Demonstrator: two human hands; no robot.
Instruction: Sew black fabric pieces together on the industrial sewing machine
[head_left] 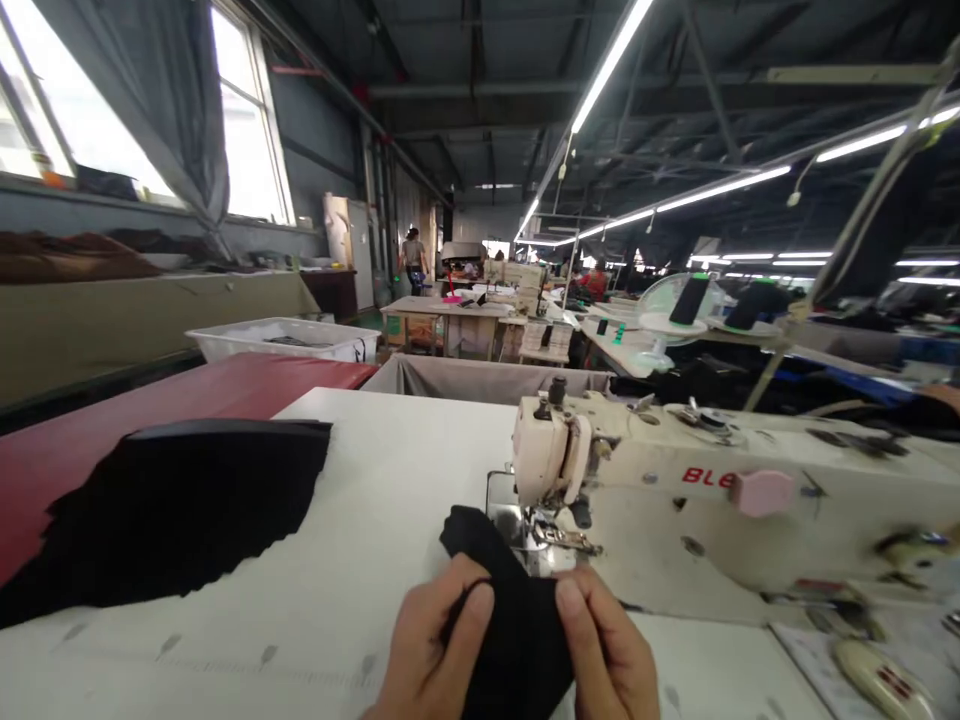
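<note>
A piece of black fabric (517,640) is stretched between my two hands, in front of the sewing machine's needle area. My left hand (442,640) pinches its left edge between thumb and fingers. On the other side, my right hand (604,640) grips the right edge the same way. The fabric's far end lies on the white table just left of the presser foot (559,535). The cream sewing machine (645,500) stands beyond and to the right of my hands. Whether the fabric touches the presser foot I cannot tell.
A stack of black fabric (202,500) lies on the left of the white table (390,450), partly over a red surface (247,385). Behind stands a white plastic bin (285,340). Thread cones (690,300) stand at the back right. A person (413,258) is far off.
</note>
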